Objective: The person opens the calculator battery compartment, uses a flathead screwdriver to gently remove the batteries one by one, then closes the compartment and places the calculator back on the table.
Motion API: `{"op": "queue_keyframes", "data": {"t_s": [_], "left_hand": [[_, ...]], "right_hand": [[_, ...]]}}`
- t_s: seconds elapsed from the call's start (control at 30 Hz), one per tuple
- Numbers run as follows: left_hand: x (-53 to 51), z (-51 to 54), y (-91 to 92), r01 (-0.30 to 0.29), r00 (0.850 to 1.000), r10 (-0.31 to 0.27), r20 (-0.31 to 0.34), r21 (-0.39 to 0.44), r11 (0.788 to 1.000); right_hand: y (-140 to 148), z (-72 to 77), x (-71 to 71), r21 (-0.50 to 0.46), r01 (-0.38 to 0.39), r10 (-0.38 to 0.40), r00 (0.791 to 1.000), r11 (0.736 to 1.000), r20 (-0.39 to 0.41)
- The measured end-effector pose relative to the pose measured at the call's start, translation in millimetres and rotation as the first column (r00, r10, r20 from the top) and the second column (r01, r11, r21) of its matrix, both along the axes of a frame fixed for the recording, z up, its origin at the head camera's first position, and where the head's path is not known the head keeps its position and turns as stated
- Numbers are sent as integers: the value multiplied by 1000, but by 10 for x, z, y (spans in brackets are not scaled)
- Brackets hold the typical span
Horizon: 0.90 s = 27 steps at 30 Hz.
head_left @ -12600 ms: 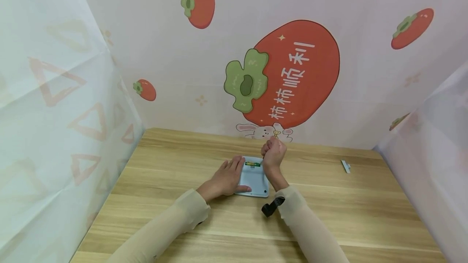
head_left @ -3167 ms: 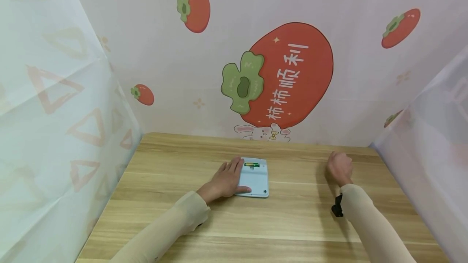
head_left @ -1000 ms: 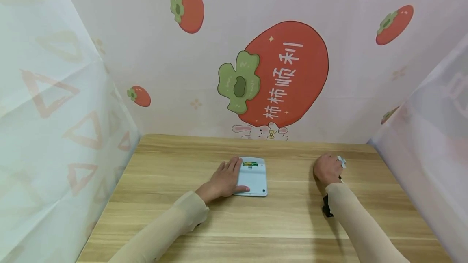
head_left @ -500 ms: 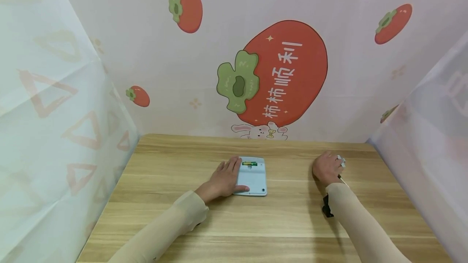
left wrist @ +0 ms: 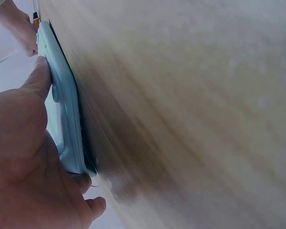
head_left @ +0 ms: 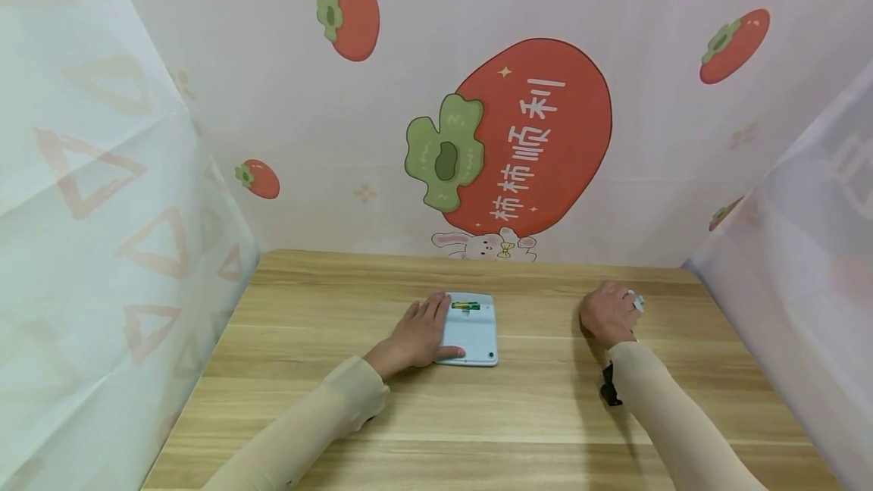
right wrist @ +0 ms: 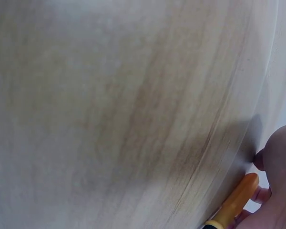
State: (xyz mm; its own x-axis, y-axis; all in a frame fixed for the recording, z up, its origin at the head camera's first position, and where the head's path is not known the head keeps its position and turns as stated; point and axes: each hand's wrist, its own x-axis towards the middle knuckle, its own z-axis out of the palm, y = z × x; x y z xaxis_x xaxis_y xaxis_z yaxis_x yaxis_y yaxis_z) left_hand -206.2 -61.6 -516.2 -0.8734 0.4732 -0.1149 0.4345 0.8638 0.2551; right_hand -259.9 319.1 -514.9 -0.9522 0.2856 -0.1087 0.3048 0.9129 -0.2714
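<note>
A light-blue flat device [head_left: 470, 339] lies back side up on the table. Its battery bay is uncovered, with a green and gold battery [head_left: 466, 306] inside. My left hand [head_left: 416, 333] rests across its left side, fingers extended and thumb near the front edge. Farther right, my right hand [head_left: 609, 314] is bent down at the table with curled fingers. At its fingertips is a small light-blue battery cover [head_left: 637, 301]. In the right wrist view, an orange-handled screwdriver [right wrist: 236, 202] lies against the curled fingers; its shaft is mostly hidden in the head view.
The wood-grain table [head_left: 532, 415] extends around both hands. A white cloth wall [head_left: 327, 195] with printed persimmons rises behind it, and cloth panels stand at the left and right sides. A black strap [head_left: 610, 386] hangs at the right wrist.
Earlier my right hand worked over the battery bay; it has since moved right to the cover. In the last second the cover has tilted at its fingertips. My left hand has stayed put.
</note>
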Motion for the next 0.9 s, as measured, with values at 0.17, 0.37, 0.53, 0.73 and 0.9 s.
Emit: {"op": "queue_keyframes", "data": {"t_s": [0.17,0.37,0.53,0.73,0.9], "left_hand": [[3,2,-7,-4,1000,4,-1,9,1000],[12,26,1,-11,1000,11,13,-12,1000],[16,31,6,-3,1000,3,4,-17,1000],[-32,-72,4,-1,1000,1,15,1,1000],[-46,-85,3,-5,1000,5,21,-4,1000]], "right_hand": [[-18,9,0,46,-23,23,1000,999,-5],[10,-11,-55,58,-48,50,998,997,-30],[-11,3,-37,81,-76,80,995,994,-52],[3,4,-33,117,-111,120,990,987,-76],[14,34,-25,157,-134,149,985,978,-87]]}}
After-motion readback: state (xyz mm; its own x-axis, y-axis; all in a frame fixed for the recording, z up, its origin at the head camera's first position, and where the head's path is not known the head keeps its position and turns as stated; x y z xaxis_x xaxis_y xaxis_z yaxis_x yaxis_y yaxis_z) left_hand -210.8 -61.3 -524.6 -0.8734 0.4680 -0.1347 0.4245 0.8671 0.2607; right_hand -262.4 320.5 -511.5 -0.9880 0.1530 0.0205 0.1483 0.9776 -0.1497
